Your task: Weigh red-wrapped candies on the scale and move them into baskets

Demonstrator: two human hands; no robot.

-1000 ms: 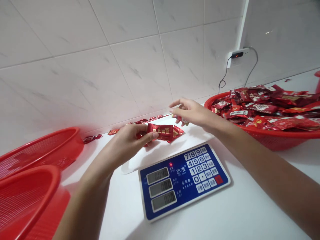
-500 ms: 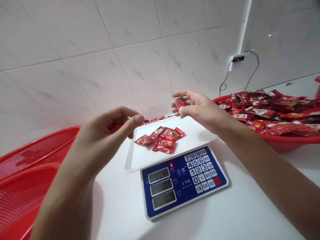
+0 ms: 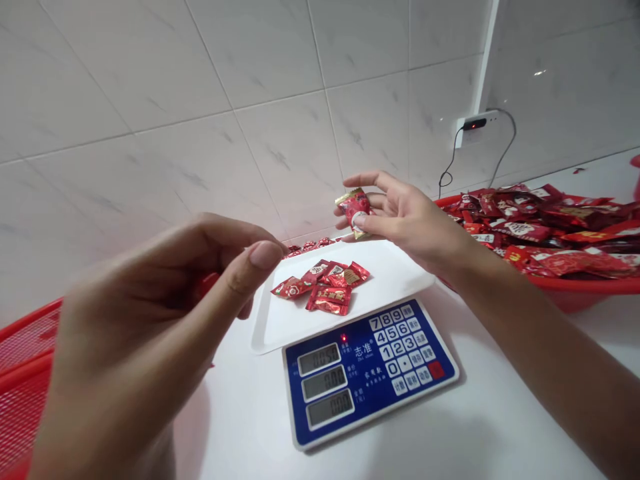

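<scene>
My right hand (image 3: 395, 210) is raised over the back of a white weighing tray (image 3: 385, 267), thumb and fingers gripping a red and gold wrapped candy (image 3: 354, 205). In the near left, close to the camera, my left hand (image 3: 185, 287) is curled with thumb and forefinger together. A bit of red shows inside its fingers, too little to name. Several red wrapped candies (image 3: 327, 299) lie in a small pile on the tray. The tray belongs to a scale with a blue keypad panel (image 3: 367, 373); its top display appears to read 0.050.
At right, a red basin (image 3: 575, 285) is heaped with red packets (image 3: 540, 230). Red mesh baskets (image 3: 30, 393) stand at left. More candies (image 3: 310, 245) lie behind the tray by the tiled wall. A power strip (image 3: 477, 125) with cables hangs at back right.
My left hand has come nearer the camera, down and left. My right hand, still holding the candy, has shifted slightly left. The scale's top reading has changed.
</scene>
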